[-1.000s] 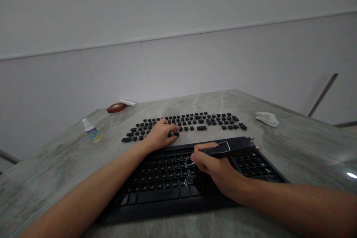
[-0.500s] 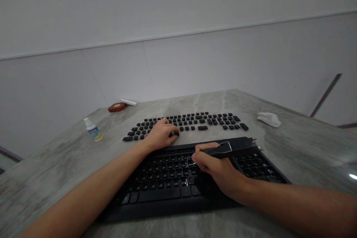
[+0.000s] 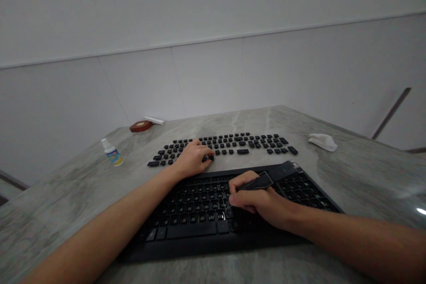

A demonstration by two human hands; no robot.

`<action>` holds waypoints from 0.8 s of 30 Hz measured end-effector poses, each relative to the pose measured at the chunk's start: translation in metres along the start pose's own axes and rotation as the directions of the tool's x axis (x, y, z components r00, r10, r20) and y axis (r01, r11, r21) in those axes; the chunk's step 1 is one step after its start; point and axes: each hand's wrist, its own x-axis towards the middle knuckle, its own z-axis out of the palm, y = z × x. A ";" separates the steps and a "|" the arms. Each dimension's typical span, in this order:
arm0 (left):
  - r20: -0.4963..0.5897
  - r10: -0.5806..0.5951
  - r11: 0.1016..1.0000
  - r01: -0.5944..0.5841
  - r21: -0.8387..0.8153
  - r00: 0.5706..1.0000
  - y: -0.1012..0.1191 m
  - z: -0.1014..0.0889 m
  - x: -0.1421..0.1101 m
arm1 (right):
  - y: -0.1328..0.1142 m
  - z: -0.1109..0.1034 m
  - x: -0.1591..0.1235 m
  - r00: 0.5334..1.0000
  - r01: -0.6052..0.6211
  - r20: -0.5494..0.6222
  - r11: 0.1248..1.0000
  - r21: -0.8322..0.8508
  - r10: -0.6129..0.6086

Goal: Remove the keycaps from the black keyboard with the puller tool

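Observation:
A black keyboard (image 3: 189, 230) lies on the grey marbled table, most of its switches bare and a few keys, among them the long space bar, still in place along the bottom row. Over its middle right, my right hand (image 3: 253, 195) is closed round a black keycap puller (image 3: 274, 176); its thin wire end reaches down to the keys. Beyond the keyboard's top edge my left hand (image 3: 193, 157) rests among the loose keycaps (image 3: 242, 151), with thumb and fingers pinched at a dark keycap (image 3: 210, 158). Part of that keycap is hidden by the fingers.
On the left stands a small white spray bottle (image 3: 112, 153). A reddish-brown box (image 3: 140, 126) and a white flat piece (image 3: 154, 120) lie at the back left near the wall. To the right is a crumpled white cloth (image 3: 322, 141). The loose keycaps lie in rows.
My right hand has tipped the keycap puller, its wire end now lower and nearer the keys and its rear end higher. My left hand stays at the same spot.

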 end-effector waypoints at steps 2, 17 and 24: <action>0.001 -0.002 1.000 0.002 -0.002 1.000 0.000 0.000 0.000 | -0.003 -0.001 -0.001 0.998 0.010 0.068 0.999 -0.048 -0.007; 0.027 -0.001 1.000 0.001 0.008 1.000 -0.003 0.001 0.001 | 0.014 -0.002 -0.012 0.918 0.396 0.140 0.831 -0.390 -0.372; 0.029 0.007 1.000 -0.008 0.012 1.000 -0.003 0.001 0.001 | 0.040 0.000 -0.007 0.691 0.720 0.389 0.526 -0.453 -0.610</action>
